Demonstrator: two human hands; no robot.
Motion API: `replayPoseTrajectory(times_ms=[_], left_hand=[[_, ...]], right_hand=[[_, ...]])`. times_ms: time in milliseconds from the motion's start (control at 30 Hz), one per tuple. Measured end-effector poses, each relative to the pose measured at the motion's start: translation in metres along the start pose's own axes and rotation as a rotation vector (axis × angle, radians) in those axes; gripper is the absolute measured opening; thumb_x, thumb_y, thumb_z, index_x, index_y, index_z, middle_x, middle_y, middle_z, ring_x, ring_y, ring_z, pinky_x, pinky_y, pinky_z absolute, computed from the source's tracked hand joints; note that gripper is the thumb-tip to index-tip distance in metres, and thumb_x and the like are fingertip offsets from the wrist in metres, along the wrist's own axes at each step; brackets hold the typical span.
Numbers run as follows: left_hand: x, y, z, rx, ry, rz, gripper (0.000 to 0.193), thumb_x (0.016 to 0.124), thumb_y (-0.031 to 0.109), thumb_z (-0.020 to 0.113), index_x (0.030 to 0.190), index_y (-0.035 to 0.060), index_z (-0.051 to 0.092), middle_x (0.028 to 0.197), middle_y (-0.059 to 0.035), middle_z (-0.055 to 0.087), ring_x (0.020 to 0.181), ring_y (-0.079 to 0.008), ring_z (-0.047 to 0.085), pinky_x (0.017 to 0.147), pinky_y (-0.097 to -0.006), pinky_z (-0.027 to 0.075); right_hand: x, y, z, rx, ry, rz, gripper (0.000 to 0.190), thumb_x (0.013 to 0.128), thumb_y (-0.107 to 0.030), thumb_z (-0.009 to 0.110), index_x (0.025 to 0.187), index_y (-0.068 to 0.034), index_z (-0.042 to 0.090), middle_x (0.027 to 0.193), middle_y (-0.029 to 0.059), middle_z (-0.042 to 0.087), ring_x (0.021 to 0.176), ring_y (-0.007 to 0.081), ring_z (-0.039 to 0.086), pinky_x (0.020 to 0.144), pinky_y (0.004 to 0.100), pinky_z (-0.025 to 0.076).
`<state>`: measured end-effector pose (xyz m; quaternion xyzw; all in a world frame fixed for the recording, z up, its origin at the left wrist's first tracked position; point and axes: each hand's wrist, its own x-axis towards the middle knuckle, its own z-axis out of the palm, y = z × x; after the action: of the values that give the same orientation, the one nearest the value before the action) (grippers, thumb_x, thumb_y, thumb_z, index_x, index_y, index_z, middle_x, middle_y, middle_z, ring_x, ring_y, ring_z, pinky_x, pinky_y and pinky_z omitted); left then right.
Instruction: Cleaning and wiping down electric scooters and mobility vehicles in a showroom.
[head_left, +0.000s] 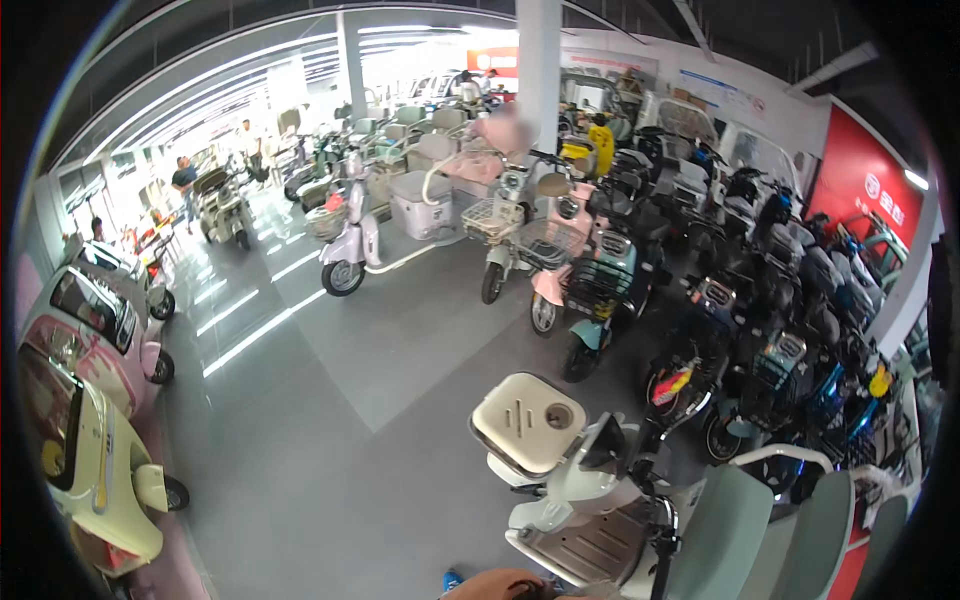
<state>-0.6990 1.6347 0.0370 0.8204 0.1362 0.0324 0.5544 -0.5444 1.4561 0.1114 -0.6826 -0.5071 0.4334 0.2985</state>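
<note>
Neither of my hands is in view. At the bottom edge show orange-brown clothing (499, 585) and the tip of a blue shoe (452, 580). Right before me stands a pale electric tricycle with a footboard (589, 544), black handlebar parts and a cream lidded front box (529, 424) that has a round recess and slots. Its grey-green padded seats (724, 529) rise at the lower right. Further off, a lilac scooter (352, 232) with a front basket and a lilac storage box stands on the grey tiled floor.
Pink (559, 225) and teal (600, 307) scooters with wire baskets stand close together, beside many dark ones at the right. Small yellow (112, 465) and pink (90, 337) covered vehicles line the left. A white pillar (538, 75) rises mid-room. Several people are in the background.
</note>
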Motion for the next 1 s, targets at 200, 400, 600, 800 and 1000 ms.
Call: replayPoseTrajectory(times_ms=[200,400,600,800,1000], left_hand=[[-0.04,-0.035,-0.096,-0.127,-0.012,-0.247,0.043,0.102,0.034,0.061,0.139,0.0101,0.059,0.127,-0.0152,0.068,0.111,-0.032,0.066,0.094,-0.0406,0.052],[-0.097,-0.074,-0.137,-0.154,0.149,-0.276,0.042,0.1,0.024,0.064,0.137,0.007,0.057,0.12,-0.0194,0.066,0.111,-0.0334,0.064,0.096,-0.0409,0.051],[-0.081,-0.091,-0.173,-0.397,0.202,-0.312,0.034,0.096,0.002,0.059,0.129,0.0014,0.058,0.112,-0.0164,0.071,0.106,-0.0238,0.068,0.089,-0.0354,0.054],[-0.03,-0.117,-0.263,-0.336,0.282,-0.157,0.038,0.093,-0.013,0.052,0.129,-0.0009,0.055,0.113,-0.0151,0.069,0.109,-0.0238,0.068,0.09,-0.0342,0.055],[0.049,-0.144,-0.365,-0.25,0.313,-0.326,0.031,0.098,-0.007,0.049,0.127,-0.002,0.056,0.113,-0.0172,0.068,0.104,-0.0272,0.069,0.083,-0.0369,0.057]], right_hand=[[0.107,-0.064,0.049,-0.031,-0.242,-0.096,0.037,0.091,-0.005,0.054,0.124,-0.007,0.068,0.119,0.0212,0.07,0.111,0.0387,0.066,0.095,0.0435,0.051],[0.169,-0.111,0.087,-0.005,-0.279,-0.138,0.037,0.092,-0.004,0.051,0.125,-0.008,0.068,0.121,0.0224,0.068,0.115,0.0396,0.064,0.097,0.044,0.05],[0.225,-0.133,0.087,-0.061,-0.374,-0.021,0.033,0.094,-0.007,0.051,0.122,-0.005,0.068,0.117,0.0232,0.069,0.11,0.0403,0.065,0.095,0.0459,0.051],[0.325,-0.117,0.066,-0.049,-0.317,-0.078,0.031,0.095,-0.009,0.052,0.121,-0.004,0.068,0.115,0.0232,0.07,0.107,0.0405,0.066,0.094,0.0459,0.051],[0.436,-0.1,0.013,0.083,-0.288,-0.158,0.03,0.097,-0.018,0.059,0.121,-0.001,0.065,0.112,0.0241,0.069,0.105,0.038,0.066,0.09,0.0447,0.051]])
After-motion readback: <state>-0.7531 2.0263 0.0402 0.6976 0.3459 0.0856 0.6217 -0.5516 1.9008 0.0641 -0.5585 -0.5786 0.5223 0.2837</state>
